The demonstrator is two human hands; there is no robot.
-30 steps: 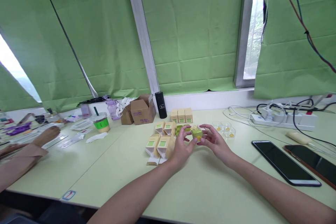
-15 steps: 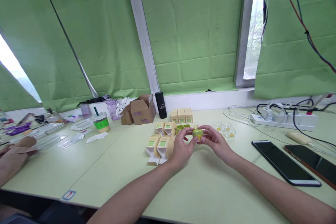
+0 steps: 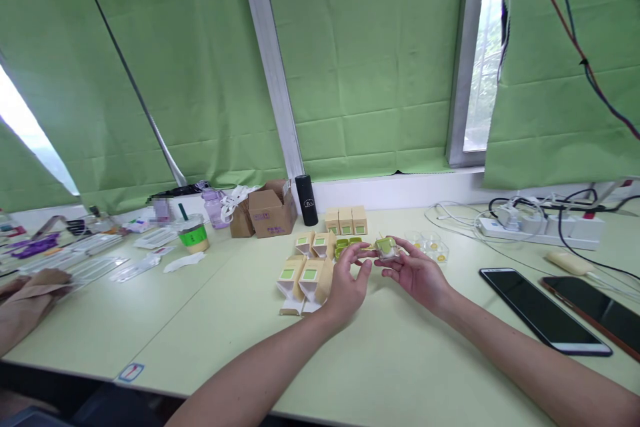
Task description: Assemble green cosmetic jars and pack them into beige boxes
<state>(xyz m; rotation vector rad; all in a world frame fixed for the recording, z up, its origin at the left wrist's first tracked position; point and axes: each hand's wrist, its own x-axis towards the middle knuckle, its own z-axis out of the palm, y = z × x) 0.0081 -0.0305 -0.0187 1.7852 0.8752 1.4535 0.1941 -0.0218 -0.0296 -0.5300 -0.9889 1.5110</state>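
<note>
My right hand (image 3: 417,275) pinches a small clear container with a green lid (image 3: 386,247), held tilted just above the table. My left hand (image 3: 350,275) is beside it with thumb and fingers apart; its fingertips reach close to the container's left side, and I cannot tell whether they touch. Behind my left hand sit several green lids (image 3: 349,242). Clear cups with yellow spots (image 3: 434,250) stand just beyond my right hand. Left of my left hand are several small cardboard boxes with green windows (image 3: 310,273), their front flaps open.
Three closed small boxes (image 3: 345,220) stand near the wall by a black bottle (image 3: 307,200) and a brown carton (image 3: 273,212). A drink cup (image 3: 193,235) is further left. At right lie two phones (image 3: 543,307) and a power strip (image 3: 543,230). Another person's sleeve (image 3: 30,310) shows at far left.
The green-lidded container has turned and shifted slightly right into my right hand's grip. My left thumb and fingers have come off it. At far left, the other person's arm has drawn back.
</note>
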